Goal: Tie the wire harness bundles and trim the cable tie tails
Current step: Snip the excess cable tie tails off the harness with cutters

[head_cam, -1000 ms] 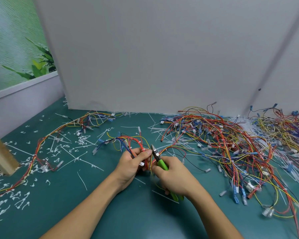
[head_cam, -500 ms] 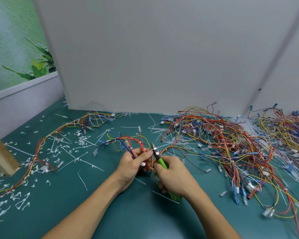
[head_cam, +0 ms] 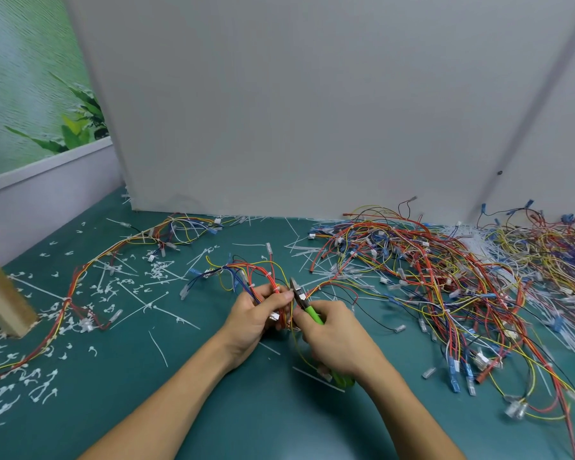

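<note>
A small wire harness bundle (head_cam: pixel 246 273) of red, blue and yellow wires lies on the green mat at the centre. My left hand (head_cam: pixel 256 318) grips this bundle, thumb on top of the red wires. My right hand (head_cam: pixel 337 340) grips green-handled cutters (head_cam: pixel 307 308). The metal jaws of the cutters point up and left, right beside the wires that the left hand holds. The cable tie at the jaws is too small to make out.
A big tangle of wire harnesses (head_cam: pixel 445 277) covers the right side of the mat. A tied harness (head_cam: pixel 113 257) runs along the left. Cut white tie tails (head_cam: pixel 107 290) litter the left half. A wooden post (head_cam: pixel 0 293) stands at the left edge, a grey panel (head_cam: pixel 312 111) behind.
Both hands stay almost where they were. The cutters have shifted slightly up and left toward the bundle in the left hand.
</note>
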